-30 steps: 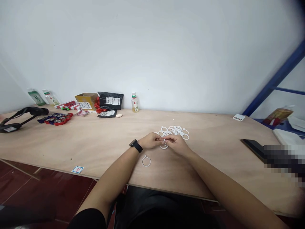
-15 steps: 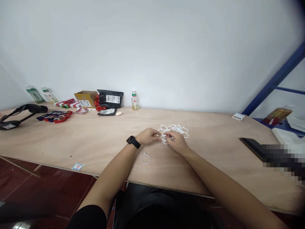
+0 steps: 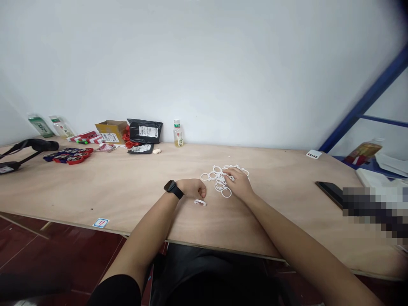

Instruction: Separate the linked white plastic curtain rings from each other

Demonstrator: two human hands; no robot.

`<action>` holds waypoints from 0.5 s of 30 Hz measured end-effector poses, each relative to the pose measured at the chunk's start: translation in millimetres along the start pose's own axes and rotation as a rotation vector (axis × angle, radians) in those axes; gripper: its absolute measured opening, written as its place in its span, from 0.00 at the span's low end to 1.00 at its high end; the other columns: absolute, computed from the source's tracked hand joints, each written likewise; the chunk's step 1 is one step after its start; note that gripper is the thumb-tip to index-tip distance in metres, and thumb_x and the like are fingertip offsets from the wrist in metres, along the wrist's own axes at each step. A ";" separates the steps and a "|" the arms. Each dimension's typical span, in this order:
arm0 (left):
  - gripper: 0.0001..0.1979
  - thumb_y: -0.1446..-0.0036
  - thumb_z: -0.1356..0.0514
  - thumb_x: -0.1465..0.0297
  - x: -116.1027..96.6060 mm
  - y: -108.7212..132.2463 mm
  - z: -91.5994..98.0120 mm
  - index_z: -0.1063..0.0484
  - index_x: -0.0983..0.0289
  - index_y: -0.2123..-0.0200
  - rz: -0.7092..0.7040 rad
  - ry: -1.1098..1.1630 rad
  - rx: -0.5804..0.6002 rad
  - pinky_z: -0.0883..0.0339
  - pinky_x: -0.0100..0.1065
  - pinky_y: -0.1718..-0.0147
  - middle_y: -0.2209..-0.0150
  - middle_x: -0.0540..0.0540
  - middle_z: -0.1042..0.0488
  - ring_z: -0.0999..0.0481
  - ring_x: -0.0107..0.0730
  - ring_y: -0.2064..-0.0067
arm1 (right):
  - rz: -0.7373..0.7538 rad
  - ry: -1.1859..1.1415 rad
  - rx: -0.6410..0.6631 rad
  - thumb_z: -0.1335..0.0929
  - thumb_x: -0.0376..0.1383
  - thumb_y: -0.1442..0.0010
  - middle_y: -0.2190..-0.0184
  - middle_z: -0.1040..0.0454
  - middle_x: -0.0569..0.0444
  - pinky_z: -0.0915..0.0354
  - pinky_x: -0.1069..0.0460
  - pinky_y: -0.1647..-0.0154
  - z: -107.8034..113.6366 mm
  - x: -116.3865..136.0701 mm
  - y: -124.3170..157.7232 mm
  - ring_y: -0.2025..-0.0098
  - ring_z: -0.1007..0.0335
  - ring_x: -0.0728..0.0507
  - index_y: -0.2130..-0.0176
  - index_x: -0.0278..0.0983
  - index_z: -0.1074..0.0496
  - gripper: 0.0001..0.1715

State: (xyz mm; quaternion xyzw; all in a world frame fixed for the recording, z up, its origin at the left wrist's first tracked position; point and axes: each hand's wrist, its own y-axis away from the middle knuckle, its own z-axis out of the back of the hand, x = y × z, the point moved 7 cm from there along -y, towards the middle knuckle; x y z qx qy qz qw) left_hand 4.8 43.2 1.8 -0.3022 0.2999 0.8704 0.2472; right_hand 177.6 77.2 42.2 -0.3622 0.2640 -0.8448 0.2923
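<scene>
My left hand (image 3: 193, 188), with a black watch on its wrist, is closed, fingertips pointing down. A white plastic ring (image 3: 200, 202) with a small loop hangs tilted from its fingertips, just above the wooden table. To the right, a loose pile of several similar white rings (image 3: 226, 193) lies spread and overlapping. Over the pile's right side is my right hand (image 3: 238, 182), its fingers curled together at the rings. It seems to pinch one white ring, though the fingers partly hide it.
Along the wall stand a small bottle (image 3: 178, 135), a black parcel bag (image 3: 145, 130) and an open cardboard box (image 3: 111, 131). A headset (image 3: 30, 148) lies far left. A dark phone-like slab (image 3: 330, 193) and a white power strip (image 3: 314, 154) are at the right.
My left hand has left the pile, moved down and left, and picked up the single ring that lay flat near the front. The rings in the pile have spread out. My right hand stays there.
</scene>
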 end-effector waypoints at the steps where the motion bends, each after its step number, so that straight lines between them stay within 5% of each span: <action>1: 0.11 0.55 0.33 0.65 -1.8 -1.8 1.2 0.28 0.66 0.72 -0.020 -0.015 -0.032 0.44 0.26 0.77 0.78 0.48 0.29 0.34 0.23 0.77 | 0.004 -0.010 0.013 0.35 0.33 0.41 0.61 0.23 0.49 0.33 0.45 0.55 -0.3 2.6 0.6 0.58 0.28 0.42 0.61 0.39 0.24 0.11; 9: 0.04 0.47 0.45 0.73 -17.8 -8.5 9.1 0.31 0.65 0.72 -0.126 -0.223 -0.308 0.45 0.28 0.74 0.76 0.50 0.31 0.36 0.26 0.74 | 0.142 -0.103 0.208 0.35 0.36 0.39 0.65 0.22 0.51 0.34 0.49 0.62 -9.2 40.9 10.6 0.66 0.29 0.45 0.61 0.40 0.24 0.10; 15: 0.06 0.42 0.47 0.72 -31.0 3.1 27.3 0.32 0.65 0.63 -0.252 -0.079 -0.551 0.42 0.28 0.71 0.71 0.50 0.28 0.33 0.26 0.71 | 0.037 -0.096 0.218 0.34 0.36 0.41 0.65 0.24 0.51 0.35 0.50 0.65 -13.5 35.6 11.7 0.69 0.30 0.46 0.54 0.39 0.26 0.15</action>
